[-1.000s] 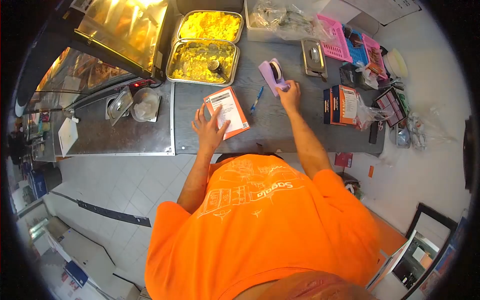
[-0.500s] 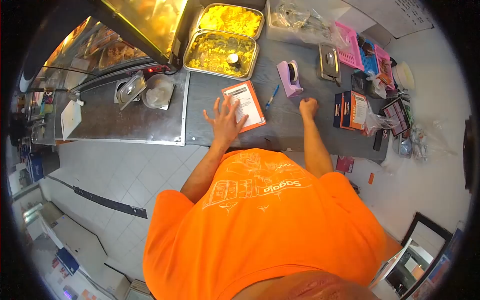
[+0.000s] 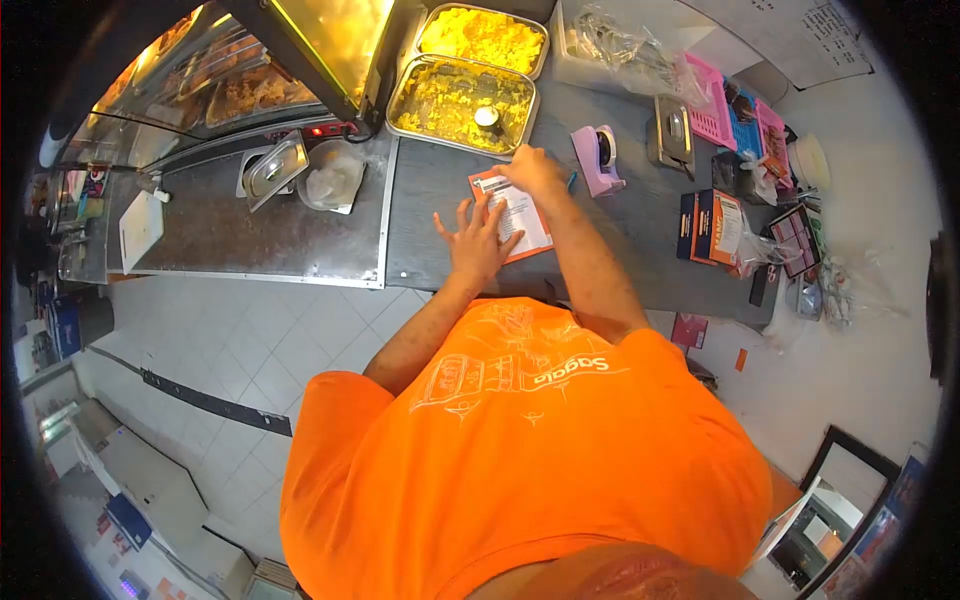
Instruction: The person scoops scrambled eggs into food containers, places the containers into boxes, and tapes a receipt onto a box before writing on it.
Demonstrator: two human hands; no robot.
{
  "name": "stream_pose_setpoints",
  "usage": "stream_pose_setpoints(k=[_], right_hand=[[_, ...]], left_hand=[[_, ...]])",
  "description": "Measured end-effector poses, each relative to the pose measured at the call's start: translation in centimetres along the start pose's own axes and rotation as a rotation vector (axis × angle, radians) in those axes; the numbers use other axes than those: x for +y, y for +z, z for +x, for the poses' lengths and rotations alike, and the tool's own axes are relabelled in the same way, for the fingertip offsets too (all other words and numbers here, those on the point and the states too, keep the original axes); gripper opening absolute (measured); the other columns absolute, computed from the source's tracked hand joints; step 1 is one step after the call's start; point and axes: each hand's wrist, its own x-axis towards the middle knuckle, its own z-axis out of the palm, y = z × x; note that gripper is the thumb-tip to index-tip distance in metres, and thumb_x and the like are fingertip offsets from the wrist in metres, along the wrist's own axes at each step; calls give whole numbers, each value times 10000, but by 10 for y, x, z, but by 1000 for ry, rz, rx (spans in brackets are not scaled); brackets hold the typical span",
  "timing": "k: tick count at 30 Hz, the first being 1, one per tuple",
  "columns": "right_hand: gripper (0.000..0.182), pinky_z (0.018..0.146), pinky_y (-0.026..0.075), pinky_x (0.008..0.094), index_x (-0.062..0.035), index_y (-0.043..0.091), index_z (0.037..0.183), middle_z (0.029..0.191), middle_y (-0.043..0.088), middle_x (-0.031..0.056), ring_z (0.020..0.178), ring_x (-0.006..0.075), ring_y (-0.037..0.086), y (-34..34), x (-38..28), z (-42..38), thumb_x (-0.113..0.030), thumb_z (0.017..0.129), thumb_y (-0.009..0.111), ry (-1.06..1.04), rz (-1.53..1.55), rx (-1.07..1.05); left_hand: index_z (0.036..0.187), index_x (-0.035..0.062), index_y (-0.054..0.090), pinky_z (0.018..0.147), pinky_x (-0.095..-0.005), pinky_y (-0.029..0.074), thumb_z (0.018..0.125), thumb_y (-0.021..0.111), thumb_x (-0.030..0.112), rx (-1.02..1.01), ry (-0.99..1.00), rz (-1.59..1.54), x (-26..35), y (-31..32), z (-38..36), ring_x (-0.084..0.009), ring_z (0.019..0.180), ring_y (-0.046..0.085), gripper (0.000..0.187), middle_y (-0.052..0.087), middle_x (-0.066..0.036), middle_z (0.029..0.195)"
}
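Observation:
My left hand point(image 3: 478, 245) lies flat, fingers spread, on the near end of an orange-edged packet with a white printed label point(image 3: 527, 228) on the grey counter point(image 3: 640, 215). The fingers of my right hand point(image 3: 535, 170) curl down onto the packet's far top edge; whatever is under the fingertips is hidden. A purple tape dispenser point(image 3: 598, 160) stands just right of that hand. My right forearm crosses the counter above the packet's right side.
Two metal trays of yellow food point(image 3: 462, 92) sit behind the packet. Right of it are a small lidded steel pan point(image 3: 670, 135), pink baskets point(image 3: 715, 110) and orange boxes point(image 3: 715, 225). A steel counter point(image 3: 260, 230) with a wrapped bowl point(image 3: 333, 175) lies left.
My right hand left the tape dispenser, drew back to the counter as a fist, then moved left onto the packet's top edge. My left hand stays on the packet.

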Motion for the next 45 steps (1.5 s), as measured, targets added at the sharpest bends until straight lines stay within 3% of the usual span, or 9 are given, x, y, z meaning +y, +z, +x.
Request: stream_pose_setpoints(k=[7,15,17,21,33,36,39,42,45], right_hand=[[284,934,490,473,-178,759,1049,1196,610,91,1141,300,567,19,26,-13,-306,804,697,-533,-134,278],[321,939,446,488,-171,688,1090,1124,607,139,1063,366,561,-5,121,28,-363,846,606,-333,119,1011],[355,960,453,453,-154,681,1116,1128,627,155,1002,344,598,-20,174,15,-387,857,613,214,84,846],[513,695,494,389,-93,706,1132,945,641,53,781,206,584,-7,260,44,-526,857,670,474,894,221],[206,692,481,316,-123,747,973,876,663,4,805,158,591,43,315,50,-245,807,749,96,1842,107],[159,645,494,346,-87,747,902,698,646,23,698,201,631,57,321,33,-200,793,720,100,517,462],[173,510,438,322,-77,744,821,573,584,12,506,158,548,64,317,30,-250,811,739,141,-26,772],[220,437,363,277,-77,743,789,569,579,5,473,102,509,37,218,-49,-291,838,743,322,876,343],[229,423,335,252,-75,765,804,544,578,4,468,74,511,56,144,-102,-297,860,741,188,940,42]], left_hand=[[1316,241,605,1065,-757,58,838,655,594,-21,12,8,-3,-3,-1,-277,1364,338,596,452,27,1443],[1343,241,573,1062,-746,56,851,649,597,-47,0,8,-1,-3,-1,-285,1376,328,613,435,9,1467],[1349,235,570,1061,-746,58,845,658,595,-63,3,-12,-1,-5,1,-291,1378,323,625,433,4,1471],[1356,226,568,1061,-744,62,840,670,584,-99,6,-42,-1,-8,1,-302,1387,314,636,431,-12,1476],[1460,275,471,1066,-731,123,789,725,537,-248,43,-124,-12,-19,0,-328,1392,308,763,341,-23,1555],[1483,288,446,1066,-723,141,779,736,530,-269,46,-149,-17,-20,3,-336,1393,302,799,319,-26,1568],[1490,290,438,1058,-721,163,775,743,523,-298,51,-186,-19,-20,-4,-347,1390,297,811,305,-30,1575],[1485,272,447,1048,-734,171,766,756,492,-298,66,-196,-22,-18,4,-348,1387,297,812,311,-29,1569],[1484,263,448,1046,-738,175,759,769,486,-297,71,-217,-22,-20,3,-353,1386,297,824,317,-29,1564]])
